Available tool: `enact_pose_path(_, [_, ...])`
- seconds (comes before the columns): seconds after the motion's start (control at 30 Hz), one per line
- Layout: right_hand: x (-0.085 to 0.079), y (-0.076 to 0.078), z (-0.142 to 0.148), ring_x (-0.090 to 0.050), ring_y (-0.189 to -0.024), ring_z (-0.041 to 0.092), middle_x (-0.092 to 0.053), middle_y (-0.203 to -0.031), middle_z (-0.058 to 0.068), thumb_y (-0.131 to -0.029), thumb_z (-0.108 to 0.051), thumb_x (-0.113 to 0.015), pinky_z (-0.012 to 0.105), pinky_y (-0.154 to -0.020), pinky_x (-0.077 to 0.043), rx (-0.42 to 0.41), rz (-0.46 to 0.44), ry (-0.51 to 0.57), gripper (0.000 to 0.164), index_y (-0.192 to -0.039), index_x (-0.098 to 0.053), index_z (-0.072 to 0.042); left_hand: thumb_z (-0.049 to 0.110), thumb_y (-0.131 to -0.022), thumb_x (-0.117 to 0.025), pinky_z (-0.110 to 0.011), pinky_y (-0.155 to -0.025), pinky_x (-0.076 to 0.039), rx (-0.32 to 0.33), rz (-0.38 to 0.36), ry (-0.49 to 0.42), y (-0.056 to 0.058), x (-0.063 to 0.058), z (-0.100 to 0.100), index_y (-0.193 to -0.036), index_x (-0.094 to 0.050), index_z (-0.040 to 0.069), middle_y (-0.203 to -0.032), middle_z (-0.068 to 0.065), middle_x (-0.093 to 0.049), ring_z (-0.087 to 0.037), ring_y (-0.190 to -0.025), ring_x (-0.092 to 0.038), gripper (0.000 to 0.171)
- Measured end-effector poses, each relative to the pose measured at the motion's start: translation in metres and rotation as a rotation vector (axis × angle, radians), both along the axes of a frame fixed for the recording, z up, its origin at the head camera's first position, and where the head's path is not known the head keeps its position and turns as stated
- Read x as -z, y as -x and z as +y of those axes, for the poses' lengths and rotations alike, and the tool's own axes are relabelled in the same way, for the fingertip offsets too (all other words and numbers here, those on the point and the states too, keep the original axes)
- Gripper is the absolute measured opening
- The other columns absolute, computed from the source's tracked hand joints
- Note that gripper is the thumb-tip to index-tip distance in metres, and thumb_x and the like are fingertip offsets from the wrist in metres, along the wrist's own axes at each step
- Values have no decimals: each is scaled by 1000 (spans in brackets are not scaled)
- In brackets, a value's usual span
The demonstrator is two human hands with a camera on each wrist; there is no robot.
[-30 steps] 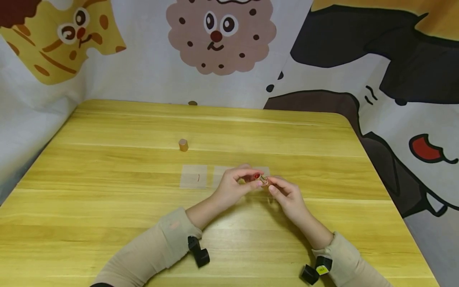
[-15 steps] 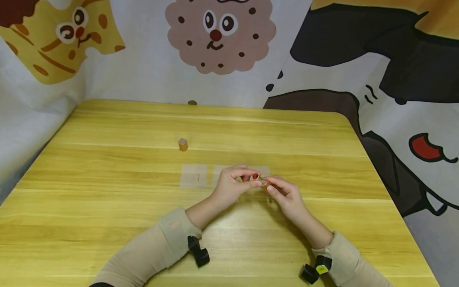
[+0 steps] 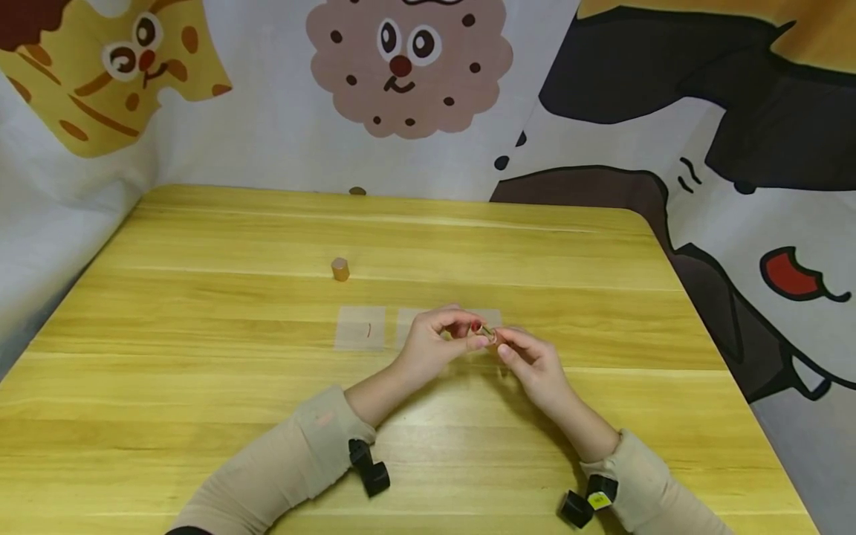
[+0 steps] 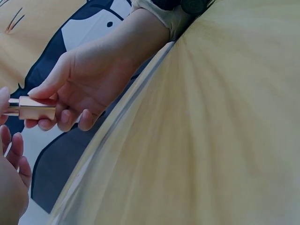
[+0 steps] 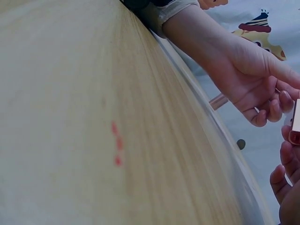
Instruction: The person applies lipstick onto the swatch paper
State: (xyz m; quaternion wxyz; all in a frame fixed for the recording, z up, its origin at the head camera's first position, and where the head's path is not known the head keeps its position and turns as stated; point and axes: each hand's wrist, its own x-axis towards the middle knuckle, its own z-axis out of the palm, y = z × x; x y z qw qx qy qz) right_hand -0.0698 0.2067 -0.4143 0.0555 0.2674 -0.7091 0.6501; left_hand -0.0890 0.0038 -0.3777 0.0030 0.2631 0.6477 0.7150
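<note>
Both hands meet over the middle of the table around a small gold lipstick [image 3: 487, 331] with a red end. My left hand [image 3: 435, 343] pinches its red-end side between thumb and fingers, which partly cover it. My right hand [image 3: 540, 371] pinches the opposite end with thumb and index finger. In the left wrist view, the right hand [image 4: 93, 77] grips the shiny rose-gold base [image 4: 37, 108] of the lipstick. At the right edge of the right wrist view, the lipstick [image 5: 296, 119] shows its dark red end beside the left hand [image 5: 243, 70].
A short rose-gold cap [image 3: 340, 270] stands upright farther back on the wooden table [image 3: 200, 312]. A pale square sheet [image 3: 351, 328] with one thin red stroke lies left of the hands. Another pale sheet [image 3: 406, 321] is partly hidden under the left hand.
Both hands keep nearly the same place and hold. The lipstick's red end has shifted slightly left by the left fingers. The cap and sheets stay put.
</note>
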Motion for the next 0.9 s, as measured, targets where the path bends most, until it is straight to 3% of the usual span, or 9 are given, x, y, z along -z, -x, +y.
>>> enact_pose_path(0.27, [0, 0, 0, -61, -88, 12, -66, -107, -2, -92, 14, -51, 23, -74, -51, 25, -8, 43, 31, -116, -66, 0, -9, -77, -73, -27, -73, -46, -36, 33, 44, 8, -9, -10, -105, -65, -12, -77, -12, -56, -13, -75, -51, 29])
enact_pose_path(0.5, [0, -1, 0, -60, -86, 9, -66, -108, -2, -92, 12, -52, 21, -70, -51, 29, -8, 60, 31, -116, -67, -2, -3, -79, -76, -30, -77, -45, -77, 97, 68, 26, 5, -17, -107, -68, -4, -80, -16, -57, -18, -79, -52, 30])
enact_pose_path(0.63, [0, -1, 0, -61, -89, 8, -66, -108, -3, -92, 13, -52, 20, -73, -51, 33, -12, 62, 32, -116, -66, -1, 2, -79, -77, -31, -76, -46, -112, 158, 82, 32, 3, -24, -107, -70, 0, -80, -14, -58, -20, -78, -53, 29])
enact_pose_path(0.9, [0, -1, 0, -61, -91, 9, -66, -108, -2, -91, 13, -52, 21, -74, -51, 38, -22, 48, 28, -114, -65, 5, 0, -76, -80, -35, -73, -43, -162, 259, 119, 45, -2, -40, -107, -70, 0, -79, -3, -58, -20, -77, -52, 33])
